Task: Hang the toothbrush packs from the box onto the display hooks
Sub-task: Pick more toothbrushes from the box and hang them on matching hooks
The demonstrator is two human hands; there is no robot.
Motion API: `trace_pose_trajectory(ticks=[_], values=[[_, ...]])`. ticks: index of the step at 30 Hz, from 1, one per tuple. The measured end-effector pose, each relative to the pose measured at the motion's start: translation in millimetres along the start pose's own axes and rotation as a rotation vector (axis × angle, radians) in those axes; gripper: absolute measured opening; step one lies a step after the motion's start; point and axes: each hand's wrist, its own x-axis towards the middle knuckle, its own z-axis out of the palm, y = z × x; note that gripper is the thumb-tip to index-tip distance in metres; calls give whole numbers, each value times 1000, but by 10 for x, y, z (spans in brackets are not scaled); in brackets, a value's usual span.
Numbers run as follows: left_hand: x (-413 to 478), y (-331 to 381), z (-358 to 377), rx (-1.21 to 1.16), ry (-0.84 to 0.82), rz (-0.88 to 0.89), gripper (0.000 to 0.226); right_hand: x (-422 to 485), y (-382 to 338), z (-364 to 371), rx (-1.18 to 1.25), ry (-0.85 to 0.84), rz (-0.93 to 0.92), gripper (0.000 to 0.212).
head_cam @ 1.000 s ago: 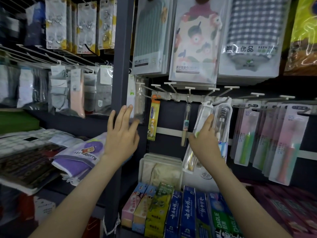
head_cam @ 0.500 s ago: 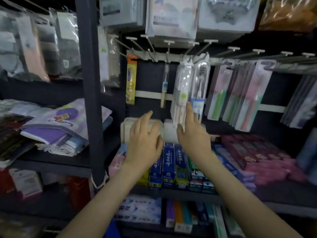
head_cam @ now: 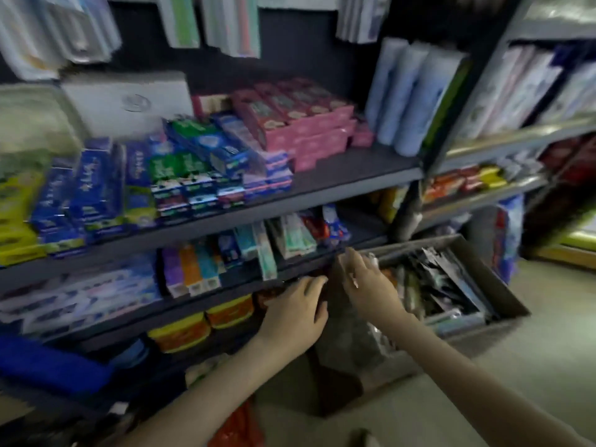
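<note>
Picture blurred throughout; fine detail was not readable.

Edges and room: The cardboard box [head_cam: 412, 246] sat on the floor [head_cam: 532, 366], just to the right of the shelving, its top open and tilted toward the camera. Its left rim lay close to the front edge of the lower shelf [head_cam: 225, 285], leaving a narrow gap there. Open floor lay to the right of the box and in front of it. The upper shelf [head_cam: 322, 191] overhung the space above and left of the box, and a dark upright post [head_cam: 409, 214] stood just behind its far rim.

Task items: The toothbrush packs [head_cam: 435, 282] lay loose inside the box, heaped lengthwise.

Hands: The left hand [head_cam: 296, 312] was released, fingers extended, at the box's left corner below the lower shelf edge, grasping nothing. The right hand [head_cam: 367, 285] was over the box's left rim, fingers spread and relaxed, empty; whether it touched the packs could not be told.

Surroundings: Blue toothpaste cartons [head_cam: 96, 188] and pink cartons [head_cam: 300, 124] filled the upper shelf. Orange packs [head_cam: 180, 332] sat beneath the lower shelf, left of the left hand. Hanging packs [head_cam: 225, 24] showed along the top edge.
</note>
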Motion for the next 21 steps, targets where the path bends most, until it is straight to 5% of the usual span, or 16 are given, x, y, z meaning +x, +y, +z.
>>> trace_pose_trajectory(ticks=[5,10,16,21], values=[[527,368,856,9,-209,-82,49,-70,1329,55,50,-116,218,55],[1201,662,1791,9,-325,-295,57,139,2271,273,64,-275,189,60],[1638,770,2525,172,-331,-572,83,381,2745,529,-85,-513,70,65],[1703,872,2553,227,-341,-586,82,498,2780,614,-174,-469,10,50]])
